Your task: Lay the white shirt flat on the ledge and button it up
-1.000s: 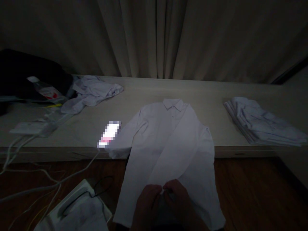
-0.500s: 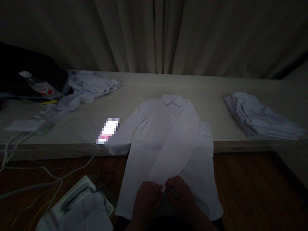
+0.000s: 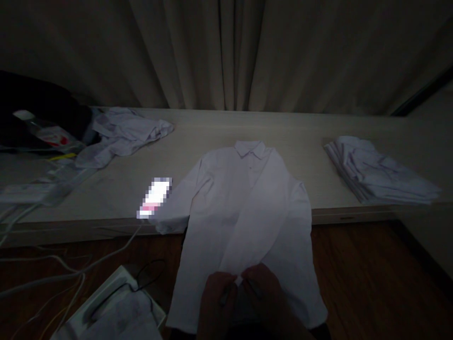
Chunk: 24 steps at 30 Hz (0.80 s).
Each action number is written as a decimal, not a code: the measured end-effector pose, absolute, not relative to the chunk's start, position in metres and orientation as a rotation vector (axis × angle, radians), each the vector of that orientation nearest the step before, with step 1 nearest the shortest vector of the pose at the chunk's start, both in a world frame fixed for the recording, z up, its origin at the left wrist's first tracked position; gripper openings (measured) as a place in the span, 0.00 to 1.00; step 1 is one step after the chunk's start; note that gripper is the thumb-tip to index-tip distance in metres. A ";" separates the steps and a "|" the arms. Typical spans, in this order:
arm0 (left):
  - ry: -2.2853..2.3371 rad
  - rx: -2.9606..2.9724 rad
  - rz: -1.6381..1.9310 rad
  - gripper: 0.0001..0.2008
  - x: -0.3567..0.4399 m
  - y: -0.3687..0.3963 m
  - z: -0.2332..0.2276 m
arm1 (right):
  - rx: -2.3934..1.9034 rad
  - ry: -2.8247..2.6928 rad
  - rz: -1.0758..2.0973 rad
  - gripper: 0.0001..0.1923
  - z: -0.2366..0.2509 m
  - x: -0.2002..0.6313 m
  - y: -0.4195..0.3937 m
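curtain [image 3: 191,52]: pleated, dim cloth, 12 o'clock | counter [image 3: 300,130]: pale, smooth, 9 to 3 o'clock | floor [image 3: 364,278]: reddish-brown, wood-grained, 4 o'clock | white shirt [image 3: 244,222]: flat, collared, centre to 6 o'clock, overhanging the counter edge | folded stack [image 3: 382,172]: layered cloth, 3 o'clock | left hand [image 3: 217,290], right hand [image 3: 264,285]: both pinching the shirt's sleeve end [image 3: 239,280], 6 o'clock

The shirt [image 3: 244,212] at the person's left hand [image 3: 221,290] and right hand [image 3: 261,283] is thin, dull, mostly smooth cloth. Past the hands, the shelf [image 3: 300,146] looks like flat, dull wood; behind it, the curtain [image 3: 191,56] is dull cloth with soft folds. Far off past the left hand, the bottle [image 3: 53,136] looks like clear plastic. Beside the right hand, the floor [image 3: 357,269] looks like smooth wood.
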<state>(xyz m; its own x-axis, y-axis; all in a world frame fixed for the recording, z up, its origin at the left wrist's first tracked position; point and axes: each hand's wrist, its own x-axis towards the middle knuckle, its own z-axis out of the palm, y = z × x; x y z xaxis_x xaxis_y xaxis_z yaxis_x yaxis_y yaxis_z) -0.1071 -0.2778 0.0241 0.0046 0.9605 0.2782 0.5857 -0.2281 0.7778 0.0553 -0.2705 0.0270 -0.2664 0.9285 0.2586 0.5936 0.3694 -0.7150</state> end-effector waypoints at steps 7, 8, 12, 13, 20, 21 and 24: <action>1.604 1.756 1.047 0.04 -0.108 -0.280 0.019 | -1.285 -1.847 0.716 0.07 0.015 0.047 -0.275; 1.601 1.805 1.057 0.04 -0.108 -0.281 0.018 | -1.297 -1.828 0.729 0.07 0.014 0.047 -0.276; 1.596 1.980 1.063 0.04 -0.109 -0.279 0.021 | -1.330 -1.796 0.782 0.07 0.014 0.049 -0.276; 1.589 2.015 1.055 0.04 -0.110 -0.277 0.024 | -1.329 -1.810 0.781 0.07 0.015 0.050 -0.275; 1.578 2.186 1.008 0.03 -0.109 -0.267 0.034 | -1.349 -1.891 0.730 0.06 0.023 0.053 -0.269; 1.562 2.206 1.015 0.03 -0.108 -0.268 0.034 | -1.346 -1.893 0.721 0.06 0.023 0.054 -0.269; 1.545 2.191 1.018 0.04 -0.106 -0.270 0.030 | -1.337 -1.933 0.706 0.06 0.025 0.055 -0.270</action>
<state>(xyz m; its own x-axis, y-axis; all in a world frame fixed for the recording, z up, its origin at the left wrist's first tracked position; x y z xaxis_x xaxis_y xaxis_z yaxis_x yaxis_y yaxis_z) -0.1055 -0.2700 0.0301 0.1830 0.9040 0.3864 0.7118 -0.3929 0.5822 0.0551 -0.2703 0.0246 -0.2469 0.9433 0.2219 0.5781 0.3271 -0.7476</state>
